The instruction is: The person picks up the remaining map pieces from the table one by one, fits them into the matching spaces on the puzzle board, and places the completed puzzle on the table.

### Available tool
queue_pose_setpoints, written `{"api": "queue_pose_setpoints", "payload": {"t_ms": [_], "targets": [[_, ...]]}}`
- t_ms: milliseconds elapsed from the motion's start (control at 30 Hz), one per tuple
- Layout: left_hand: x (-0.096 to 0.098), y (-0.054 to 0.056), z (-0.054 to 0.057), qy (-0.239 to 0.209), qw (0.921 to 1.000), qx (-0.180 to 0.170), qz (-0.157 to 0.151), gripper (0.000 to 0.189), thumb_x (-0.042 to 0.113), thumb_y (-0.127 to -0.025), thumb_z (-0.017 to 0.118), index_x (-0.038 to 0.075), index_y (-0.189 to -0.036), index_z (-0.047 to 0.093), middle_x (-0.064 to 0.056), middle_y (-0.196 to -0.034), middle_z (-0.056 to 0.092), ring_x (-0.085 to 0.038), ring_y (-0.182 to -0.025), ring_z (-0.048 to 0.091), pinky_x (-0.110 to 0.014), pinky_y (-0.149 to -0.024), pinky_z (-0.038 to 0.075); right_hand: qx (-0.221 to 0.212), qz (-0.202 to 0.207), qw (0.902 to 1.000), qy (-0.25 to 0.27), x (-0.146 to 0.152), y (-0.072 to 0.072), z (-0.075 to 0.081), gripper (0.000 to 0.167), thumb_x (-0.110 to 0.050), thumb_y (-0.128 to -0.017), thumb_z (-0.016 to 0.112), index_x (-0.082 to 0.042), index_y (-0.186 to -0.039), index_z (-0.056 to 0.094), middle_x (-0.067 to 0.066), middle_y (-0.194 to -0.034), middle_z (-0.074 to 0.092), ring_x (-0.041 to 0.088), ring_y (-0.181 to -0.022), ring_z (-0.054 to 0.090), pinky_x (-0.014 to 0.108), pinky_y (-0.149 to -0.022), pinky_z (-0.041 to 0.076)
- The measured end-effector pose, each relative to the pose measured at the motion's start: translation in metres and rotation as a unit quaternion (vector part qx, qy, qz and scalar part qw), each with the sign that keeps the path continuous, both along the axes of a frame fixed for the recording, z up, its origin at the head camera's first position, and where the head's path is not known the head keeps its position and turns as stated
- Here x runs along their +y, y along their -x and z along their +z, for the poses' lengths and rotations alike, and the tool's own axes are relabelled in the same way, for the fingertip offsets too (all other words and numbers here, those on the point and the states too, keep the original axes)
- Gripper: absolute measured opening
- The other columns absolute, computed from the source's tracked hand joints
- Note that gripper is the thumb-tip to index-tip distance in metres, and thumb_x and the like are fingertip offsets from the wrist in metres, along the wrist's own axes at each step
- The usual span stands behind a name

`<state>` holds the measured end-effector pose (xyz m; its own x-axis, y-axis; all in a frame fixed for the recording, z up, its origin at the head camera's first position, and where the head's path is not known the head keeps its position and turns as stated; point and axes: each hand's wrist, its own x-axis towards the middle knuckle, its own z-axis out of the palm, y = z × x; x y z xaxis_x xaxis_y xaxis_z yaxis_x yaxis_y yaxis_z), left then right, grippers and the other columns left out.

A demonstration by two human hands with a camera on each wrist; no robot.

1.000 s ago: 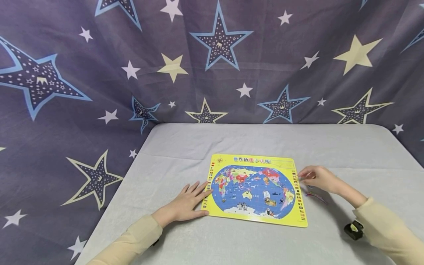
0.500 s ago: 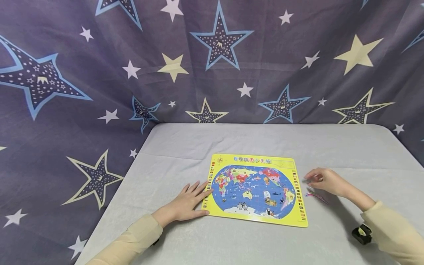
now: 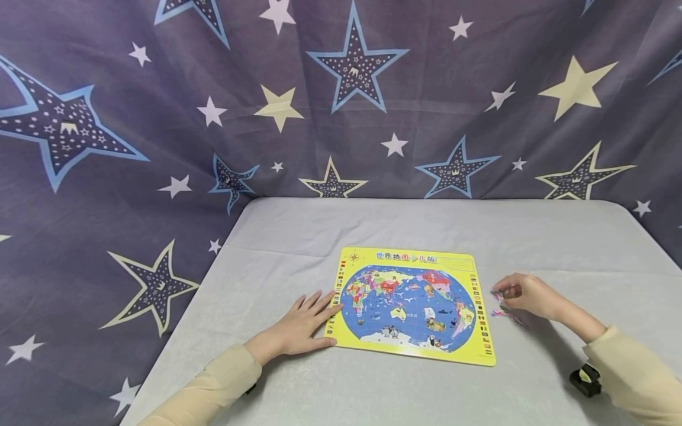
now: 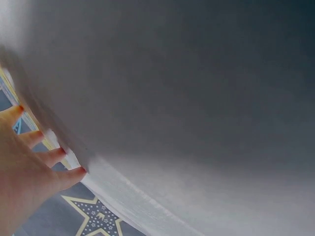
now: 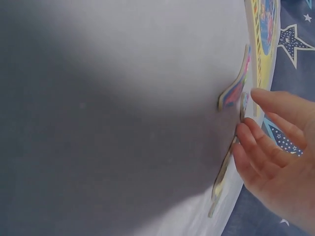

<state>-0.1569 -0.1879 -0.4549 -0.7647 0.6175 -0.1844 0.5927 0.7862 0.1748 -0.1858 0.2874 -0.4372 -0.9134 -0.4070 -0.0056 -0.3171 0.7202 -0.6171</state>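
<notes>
Before us, a flat yellow rectangular board printed with a blue oval world map (image 3: 405,310) lies on the near half of a bench draped in pale grey cloth (image 3: 426,225). At left, our left hand (image 3: 299,328) spreads its fingers almost straight, the tips resting on the board's left edge, gripping nothing. At right, just beside the board and apart from it, our right hand (image 3: 526,294) is half open over thin, flat, multicoloured pieces (image 5: 234,93), thumb parted from bent fingers; we cannot tell whether it has hold of one. Beige sleeves (image 3: 213,381) cover our forearms, and dark purple-grey fabric with printed stars (image 3: 319,142) hangs beyond the bench's far side.
</notes>
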Motion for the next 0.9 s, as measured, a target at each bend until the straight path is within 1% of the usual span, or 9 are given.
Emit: {"api": "queue_pose_setpoints", "payload": {"t_ms": [233,500,900], "targets": [[-0.001,0.001,0.0,-0.001,1.0,0.001,-0.003,0.072,0.066,-0.083,0.032,0.025,-0.142,0.022,-0.002,-0.149,0.01,-0.031,-0.133,0.011,-0.055,-0.101,0.014,0.012,-0.007,0.9999,-0.003,0.001,0.001,-0.004,0.024,0.0,-0.07,0.067,0.004,-0.094,0.064,0.003,-0.079,0.056,0.003,-0.063,0.043,0.021,-0.053,0.039],[0.0,0.001,0.0,0.001,1.0,0.0,-0.003,0.072,0.066,-0.083,0.033,0.025,-0.142,0.022,-0.002,-0.149,0.009,-0.031,-0.133,0.011,-0.055,-0.102,0.013,0.035,-0.013,0.9993,-0.005,0.001,0.001,-0.01,0.023,0.001,-0.068,0.07,0.003,-0.09,0.066,0.001,-0.076,0.053,0.004,-0.063,0.04,0.021,-0.053,0.037],[0.001,0.0,0.0,0.006,1.0,0.0,0.001,0.073,0.066,-0.083,0.032,0.025,-0.142,0.022,-0.002,-0.149,0.01,-0.03,-0.133,0.011,-0.054,-0.102,0.013,0.037,-0.012,0.9992,-0.003,0.002,0.002,-0.012,0.021,-0.002,-0.068,0.072,0.002,-0.088,0.067,0.001,-0.076,0.052,0.003,-0.063,0.04,0.021,-0.053,0.037]]}}
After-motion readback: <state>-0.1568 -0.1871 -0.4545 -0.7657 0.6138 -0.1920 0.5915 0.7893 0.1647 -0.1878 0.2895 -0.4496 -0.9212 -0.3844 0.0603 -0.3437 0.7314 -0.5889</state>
